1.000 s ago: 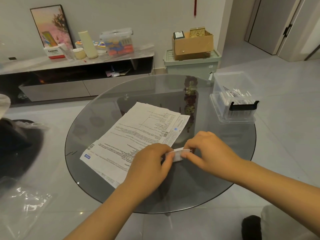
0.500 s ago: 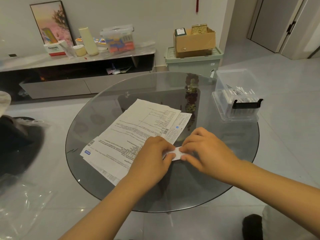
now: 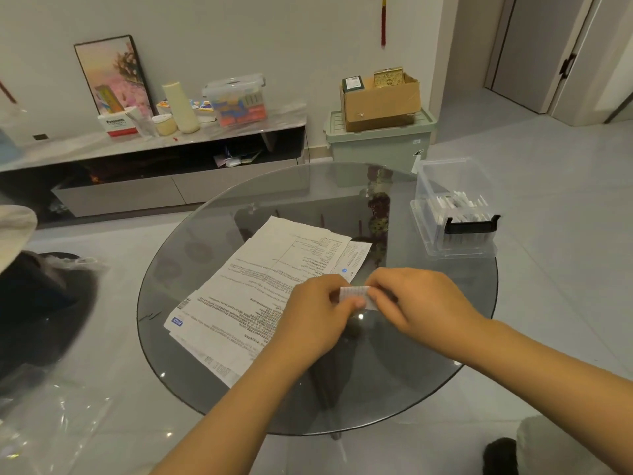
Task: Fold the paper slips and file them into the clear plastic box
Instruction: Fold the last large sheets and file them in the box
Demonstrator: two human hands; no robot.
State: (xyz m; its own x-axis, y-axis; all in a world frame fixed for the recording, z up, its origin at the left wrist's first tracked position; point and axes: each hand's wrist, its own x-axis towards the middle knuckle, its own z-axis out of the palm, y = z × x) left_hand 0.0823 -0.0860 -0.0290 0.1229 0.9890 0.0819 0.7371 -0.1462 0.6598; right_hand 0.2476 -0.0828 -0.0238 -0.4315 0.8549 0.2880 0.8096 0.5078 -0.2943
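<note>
A person's two bare arms reach in from the bottom of the frame over a round glass surface [image 3: 394,382]. At the centre, the left hand [image 3: 315,317] and the right hand [image 3: 421,303] meet on a small folded slip [image 3: 354,296] of printed white paper, held just above the glass. The fingers [image 3: 346,299] of the left hand are curled and pinch the slip's left end; the right hand's fingers [image 3: 378,298] are curled over and clamped on its right end. Left of the hands, partly under the left wrist, a loose stack of papers [image 3: 260,286] lies flat on the surface, running from lower left to upper right. At the right edge of the surface, well apart from the hands, stands a clear box [image 3: 455,214] with a black clasp, holding upright folded slips; it sits on what looks like its own clear lid. Beyond, along the wall, a low cabinet [image 3: 164,173] fills the upper left and a green bin [image 3: 380,145] carries a cardboard carton [image 3: 382,104].
</note>
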